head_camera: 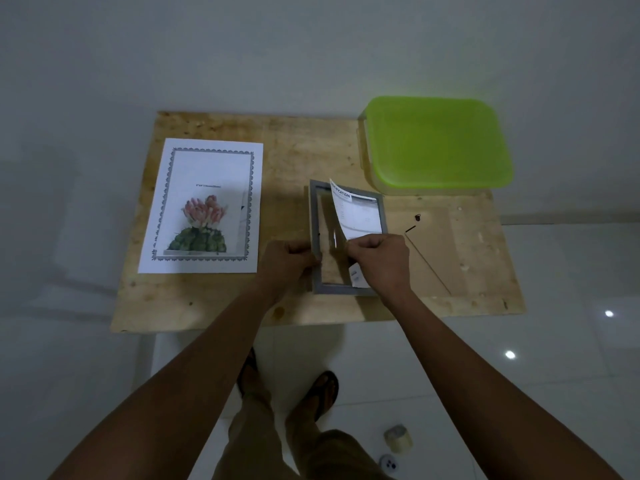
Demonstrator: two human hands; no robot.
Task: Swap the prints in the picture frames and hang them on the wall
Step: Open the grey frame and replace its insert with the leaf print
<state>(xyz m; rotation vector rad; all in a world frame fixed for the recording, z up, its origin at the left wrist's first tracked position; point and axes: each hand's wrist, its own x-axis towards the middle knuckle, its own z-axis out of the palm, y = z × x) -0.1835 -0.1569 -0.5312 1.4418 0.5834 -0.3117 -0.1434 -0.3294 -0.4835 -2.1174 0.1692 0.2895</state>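
A grey picture frame (316, 216) lies on the wooden table (298, 150), right of centre. My left hand (285, 258) grips the frame's left edge near its lower corner. My right hand (381, 259) pinches the lower edge of a white specification sheet (360, 216) and lifts it, curled, out of the frame. A cactus flower print (204, 206) with an ornate border lies flat on the left half of the table. The frame's brown backing board (436, 251) rests to the right of the frame, with small black clips (414, 224) on it.
A clear box with a lime-green lid (436, 140) stands at the table's back right corner. On the white tiled floor sit a roll of tape (398, 438) and a small round drain (388, 464). My feet in sandals (325, 389) are below the table's front edge.
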